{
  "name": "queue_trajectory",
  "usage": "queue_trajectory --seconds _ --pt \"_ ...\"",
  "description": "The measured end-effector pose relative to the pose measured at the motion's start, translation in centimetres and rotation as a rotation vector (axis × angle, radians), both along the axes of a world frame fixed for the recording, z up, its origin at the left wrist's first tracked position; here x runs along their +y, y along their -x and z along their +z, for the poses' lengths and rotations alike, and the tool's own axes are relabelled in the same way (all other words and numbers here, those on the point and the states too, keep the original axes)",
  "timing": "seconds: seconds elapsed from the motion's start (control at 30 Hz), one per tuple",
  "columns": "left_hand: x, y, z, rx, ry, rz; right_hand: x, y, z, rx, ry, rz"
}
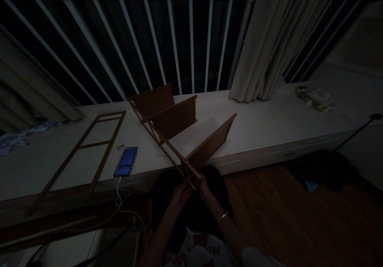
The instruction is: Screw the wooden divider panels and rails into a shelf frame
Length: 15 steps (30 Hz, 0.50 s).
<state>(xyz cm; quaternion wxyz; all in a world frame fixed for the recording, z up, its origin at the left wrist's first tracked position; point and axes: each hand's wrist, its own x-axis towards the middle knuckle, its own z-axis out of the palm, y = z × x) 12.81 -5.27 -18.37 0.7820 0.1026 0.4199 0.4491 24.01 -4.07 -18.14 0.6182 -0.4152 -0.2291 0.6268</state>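
Observation:
A partly assembled wooden shelf [175,121] rests on the white ledge, with several brown boards standing out from one slatted side frame. Its near end reaches over the ledge's edge to my lap. At that end my left hand [181,194] is closed on the frame's lower tip; any small part within its fingers is too dark to make out. My right hand [204,188], a bangle on its wrist, grips the same end from the right side. A second wooden side frame [94,144] lies apart on the left. Between them is a thin L-shaped hex key [161,156].
A blue-screened phone [127,161] with white cables [119,199] lies near the ledge's front edge, small hardware pieces [121,146] beside it. White railings and a curtain [263,39] stand behind. Cloth [318,99] lies on the right, dark fabric [326,169] on the wooden floor.

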Motion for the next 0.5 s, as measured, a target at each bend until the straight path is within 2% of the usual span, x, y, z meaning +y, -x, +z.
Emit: queue_trajectory --seconds 0.2,0.5 --pt "-0.05 -0.28 0.78 0.043 0.031 0.039 -0.18 0.06 -0.2 0.023 -0.001 0.011" --pt "0.02 -0.05 0.52 0.025 0.043 0.033 -0.19 -0.03 -0.5 0.003 0.022 -0.013"
